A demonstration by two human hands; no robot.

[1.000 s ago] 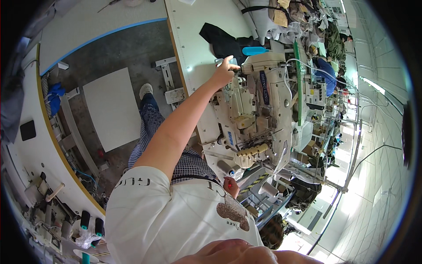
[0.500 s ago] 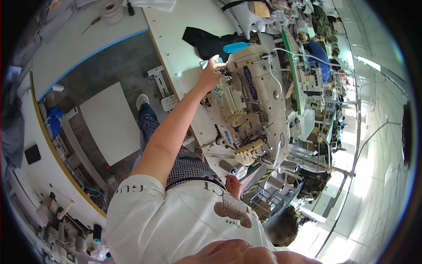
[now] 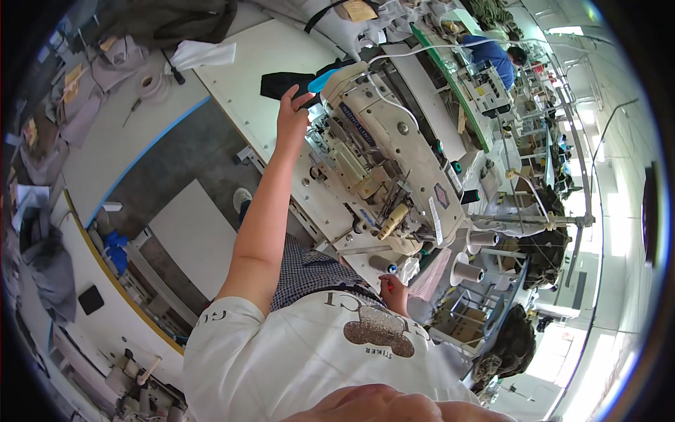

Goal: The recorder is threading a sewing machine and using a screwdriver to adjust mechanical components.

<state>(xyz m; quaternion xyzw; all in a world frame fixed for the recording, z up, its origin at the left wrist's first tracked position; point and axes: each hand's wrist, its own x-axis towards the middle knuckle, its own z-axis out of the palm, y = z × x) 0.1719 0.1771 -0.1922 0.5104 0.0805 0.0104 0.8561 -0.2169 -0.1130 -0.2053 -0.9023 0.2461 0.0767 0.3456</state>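
Observation:
My left arm reaches out to the left end of a cream industrial sewing machine (image 3: 373,148). My left hand (image 3: 291,123) has its fingers stretched and apart, with nothing seen in it. Its fingertips are close to a bright blue flat piece (image 3: 322,81) on the machine's end, and whether they touch it I cannot tell. Black cloth (image 3: 278,85) lies on the white table just beyond. At the machine's other end, close to my body, my right hand (image 3: 395,294) is closed around a small red thing too small to name. A grey thread spool (image 3: 380,264) lies beside it.
Cones of thread (image 3: 467,272) stand right of the machine. A white worktable (image 3: 260,53) carries the machine. To the left, a second table (image 3: 105,162) holds grey cloth and a tape roll (image 3: 148,86). A person in blue (image 3: 492,60) works farther off.
The view has turned, so the machine and table sit farther left in the picture. My left hand's fingers have straightened beside the machine's end. My right hand stays closed near my body.

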